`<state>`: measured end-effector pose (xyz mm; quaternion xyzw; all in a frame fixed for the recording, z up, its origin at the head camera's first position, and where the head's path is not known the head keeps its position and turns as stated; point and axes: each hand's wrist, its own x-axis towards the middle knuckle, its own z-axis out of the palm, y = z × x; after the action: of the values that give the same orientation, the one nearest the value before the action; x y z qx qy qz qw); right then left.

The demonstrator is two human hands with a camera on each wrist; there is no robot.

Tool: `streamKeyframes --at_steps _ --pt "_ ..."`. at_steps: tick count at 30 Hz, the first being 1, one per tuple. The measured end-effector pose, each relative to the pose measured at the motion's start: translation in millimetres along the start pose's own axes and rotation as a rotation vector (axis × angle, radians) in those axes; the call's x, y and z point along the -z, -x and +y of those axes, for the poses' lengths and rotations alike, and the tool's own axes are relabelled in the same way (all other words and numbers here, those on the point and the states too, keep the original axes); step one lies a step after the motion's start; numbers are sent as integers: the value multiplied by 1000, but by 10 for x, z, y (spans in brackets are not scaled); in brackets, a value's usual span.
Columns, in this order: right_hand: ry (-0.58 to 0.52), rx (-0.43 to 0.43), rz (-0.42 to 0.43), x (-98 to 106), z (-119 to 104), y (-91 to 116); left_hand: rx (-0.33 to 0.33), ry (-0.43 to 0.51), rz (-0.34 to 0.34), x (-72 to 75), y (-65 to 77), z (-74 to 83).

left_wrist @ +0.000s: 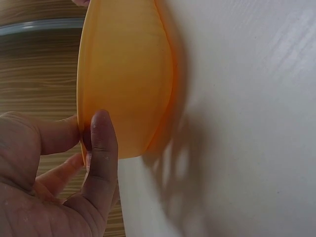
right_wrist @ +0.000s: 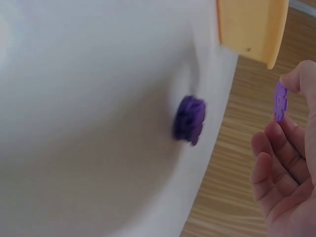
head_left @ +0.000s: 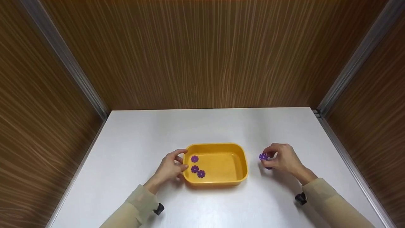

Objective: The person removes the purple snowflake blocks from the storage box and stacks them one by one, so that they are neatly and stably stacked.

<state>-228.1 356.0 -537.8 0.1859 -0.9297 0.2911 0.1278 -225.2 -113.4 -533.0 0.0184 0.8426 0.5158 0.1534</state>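
A yellow plastic tray stands on the white table, with three purple flower-shaped discs lying in its left part. My left hand grips the tray's left end; in the left wrist view, its fingers pinch the tray's rim. To the right of the tray, my right hand holds one purple flower-shaped disc on edge between thumb and fingertip, above the table. Below that hand, a small stack of purple discs sits on the table, mostly hidden by the hand in the head view.
The white table is bounded by wood-grain panels at the back and both sides. Metal strips run along the corners. A dark wrist strap piece shows at the right cuff, and another at the left.
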Motion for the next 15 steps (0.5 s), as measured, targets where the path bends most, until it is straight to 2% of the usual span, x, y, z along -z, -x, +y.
streamKeyframes --at_steps 9,15 --pt "28 -59 -41 82 179 142 3 5 -5 -12 -10 3" --pt "43 -56 -53 78 242 213 12 0 0 -16 5 17"
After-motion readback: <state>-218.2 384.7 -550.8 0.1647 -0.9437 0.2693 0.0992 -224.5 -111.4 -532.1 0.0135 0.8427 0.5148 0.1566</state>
